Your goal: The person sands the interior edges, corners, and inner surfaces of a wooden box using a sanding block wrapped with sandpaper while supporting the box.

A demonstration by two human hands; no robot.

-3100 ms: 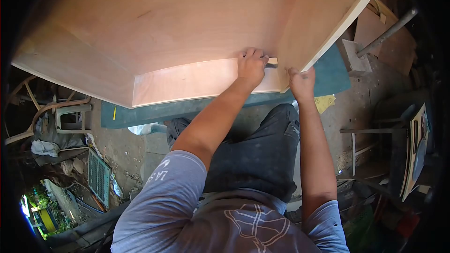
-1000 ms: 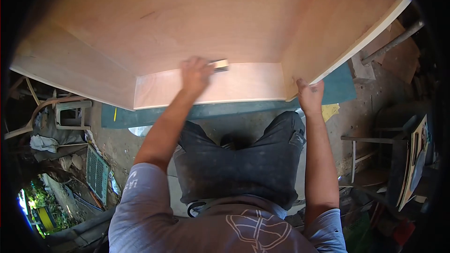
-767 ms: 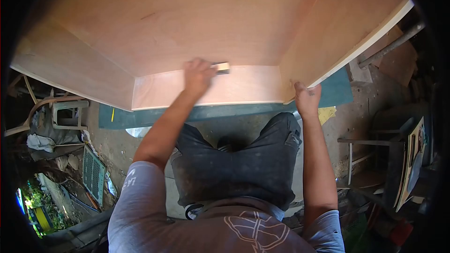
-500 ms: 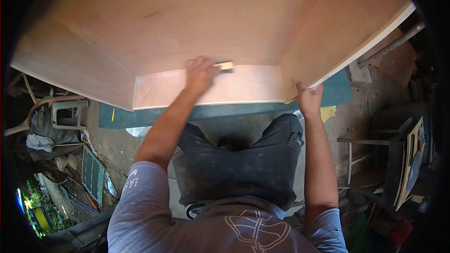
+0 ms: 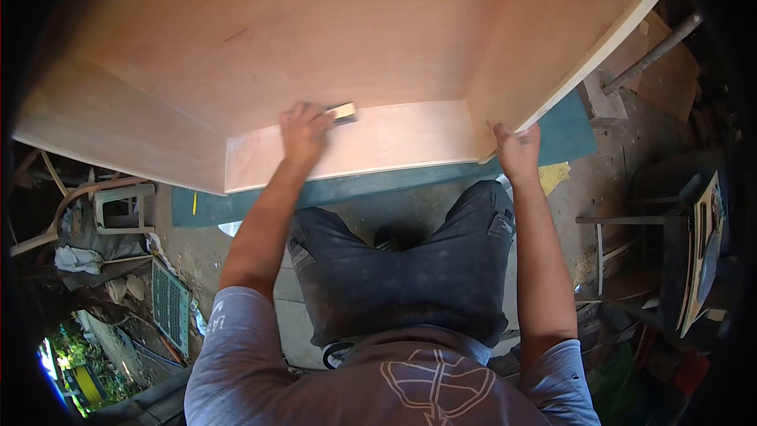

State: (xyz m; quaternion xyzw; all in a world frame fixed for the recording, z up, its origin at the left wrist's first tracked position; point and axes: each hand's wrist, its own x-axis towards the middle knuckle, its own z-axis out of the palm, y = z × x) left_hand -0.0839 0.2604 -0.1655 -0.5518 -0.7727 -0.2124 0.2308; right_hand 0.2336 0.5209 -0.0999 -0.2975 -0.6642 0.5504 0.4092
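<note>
A large open wooden cabinet box (image 5: pixel 355 39) with pale edges fills the upper view. Inside it, my left hand (image 5: pixel 306 134) is closed on a small sanding block (image 5: pixel 344 113), pale on top with a dark underside. The block lies near the seam between the broad back panel and the narrow near panel (image 5: pixel 394 136). At the right, my right hand (image 5: pixel 517 151) grips the pale front edge of the side panel (image 5: pixel 544 63), close to the lower corner. Some of its fingers are hidden behind the panel.
The box rests on a green-blue surface (image 5: pixel 568 130) with a yellow strip (image 5: pixel 195 203) at left. A light plastic stool (image 5: pixel 124 207) and a green crate-like panel (image 5: pixel 170 306) are on the left. Boards (image 5: pixel 702 252) lean at right, below a metal pipe (image 5: pixel 654 54).
My left hand and the sanding block have moved left along the seam. The view has shifted and turned slightly; my right hand keeps its grip on the panel edge.
</note>
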